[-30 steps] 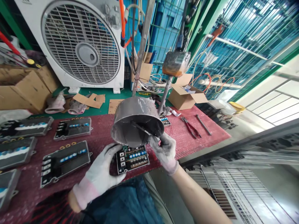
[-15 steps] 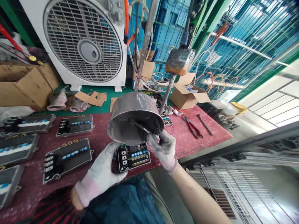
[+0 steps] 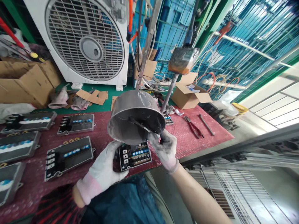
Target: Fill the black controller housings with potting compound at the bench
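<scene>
A white plastic box fan (image 3: 85,40) with a wire grille stands behind the bench, against blue-painted wire mesh fencing (image 3: 170,31). An open cardboard carton (image 3: 190,96) sits on the green floor beyond the bench, and bundled cables run behind it. The bench is covered in a red bubble-textured mat (image 3: 198,133). On it lie rows of flat, dark metal-cased modules (image 3: 68,158) with flanged corners and rows of blue parts, then red-handled pliers (image 3: 193,127) and a plain steel bar (image 3: 206,124).

A round, straight-walled metal pot (image 3: 135,116), streaked and crusted with grey residue, hangs tilted above the bench, its open mouth towards the camera, just over a bare green circuit board (image 3: 135,157). The right hand (image 3: 165,149), in a grey-smeared glove, pinches a thin dark spatula (image 3: 137,123), whose blade lies across the pot's mouth. The left hand (image 3: 101,161), in a white glove with a pink cuff, is curved and open beside the board, close under the pot; whether it grips either one, I cannot tell.
</scene>
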Available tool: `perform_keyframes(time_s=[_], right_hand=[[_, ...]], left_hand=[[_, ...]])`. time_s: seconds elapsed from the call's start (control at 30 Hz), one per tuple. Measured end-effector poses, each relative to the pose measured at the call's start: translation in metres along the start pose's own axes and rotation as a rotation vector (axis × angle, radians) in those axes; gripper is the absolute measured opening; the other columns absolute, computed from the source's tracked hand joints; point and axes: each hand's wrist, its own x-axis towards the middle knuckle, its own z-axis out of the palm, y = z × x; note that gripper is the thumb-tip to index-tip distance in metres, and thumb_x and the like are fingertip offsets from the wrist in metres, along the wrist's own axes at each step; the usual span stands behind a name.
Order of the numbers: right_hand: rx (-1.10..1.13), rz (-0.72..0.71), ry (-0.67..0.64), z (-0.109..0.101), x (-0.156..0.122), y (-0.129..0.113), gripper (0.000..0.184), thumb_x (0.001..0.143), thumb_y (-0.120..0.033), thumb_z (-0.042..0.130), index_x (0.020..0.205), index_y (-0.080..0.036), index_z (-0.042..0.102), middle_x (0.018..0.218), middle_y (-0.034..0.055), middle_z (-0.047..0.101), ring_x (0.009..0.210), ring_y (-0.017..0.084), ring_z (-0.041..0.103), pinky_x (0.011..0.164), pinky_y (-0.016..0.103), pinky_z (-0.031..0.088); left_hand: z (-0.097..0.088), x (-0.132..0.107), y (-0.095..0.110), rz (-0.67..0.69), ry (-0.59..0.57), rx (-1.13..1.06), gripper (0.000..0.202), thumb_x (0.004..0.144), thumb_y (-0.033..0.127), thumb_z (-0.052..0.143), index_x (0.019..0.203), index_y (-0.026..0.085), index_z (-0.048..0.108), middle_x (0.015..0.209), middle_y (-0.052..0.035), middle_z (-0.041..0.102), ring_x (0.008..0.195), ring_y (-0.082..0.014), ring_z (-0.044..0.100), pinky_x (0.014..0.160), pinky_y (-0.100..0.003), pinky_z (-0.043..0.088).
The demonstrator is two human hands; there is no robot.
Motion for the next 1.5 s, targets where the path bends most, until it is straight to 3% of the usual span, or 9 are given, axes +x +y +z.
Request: perform_keyframes(time_s=[0.37,0.7,0.93,1.2,1.5], right_hand=[[0.036,0.027,-0.007,0.018,0.007,0.004,0.029,0.081,-0.023,0.058,0.057,-0.021,0.042,0.057,-0.0043,0.041,0.055,0.010,0.039,0.050,0.024,0.031],[0.020,-0.004,-0.011,0.002,0.000,0.004,0.026,0.084,-0.021,0.057,0.059,-0.020,0.050,0.055,-0.0053,0.043,0.052,0.009,0.039,0.050,0.024,0.032],[-0.006,0.019,0.032,0.003,0.003,0.007,0.032,0.082,-0.023,0.058,0.055,-0.021,0.042,0.052,-0.0057,0.041,0.051,0.009,0.038,0.050,0.024,0.031],[-0.008,0.024,0.024,0.008,0.011,-0.001,0.027,0.082,-0.026,0.058,0.058,-0.021,0.048,0.054,-0.0045,0.043,0.053,0.010,0.038,0.051,0.025,0.032],[0.010,0.065,0.019,0.000,0.009,0.009,0.028,0.084,-0.026,0.058,0.059,-0.021,0.048,0.055,-0.0047,0.042,0.054,0.010,0.040,0.051,0.025,0.033]], left_hand=[[0.000,-0.002,-0.002,-0.009,-0.002,-0.037,0.085,0.062,0.021,0.079,0.137,0.023,0.038,0.129,-0.0125,0.060,0.116,-0.0326,0.065,0.102,-0.052,0.055],[-0.001,-0.002,0.000,-0.011,-0.031,-0.015,0.080,0.064,0.021,0.079,0.135,0.023,0.043,0.128,-0.0105,0.059,0.115,-0.0303,0.065,0.101,-0.049,0.056],[-0.007,0.000,0.002,0.027,-0.057,0.003,0.063,0.067,0.024,0.078,0.127,0.026,0.057,0.131,-0.0087,0.057,0.119,-0.0281,0.063,0.103,-0.044,0.056],[-0.002,-0.001,-0.001,0.047,0.001,-0.016,0.063,0.065,0.023,0.078,0.124,0.026,0.055,0.126,-0.0081,0.056,0.115,-0.0267,0.063,0.099,-0.044,0.058],[-0.001,-0.001,-0.001,0.076,0.019,0.003,0.063,0.066,0.023,0.078,0.124,0.026,0.054,0.125,-0.0084,0.055,0.115,-0.0268,0.063,0.099,-0.044,0.057]])
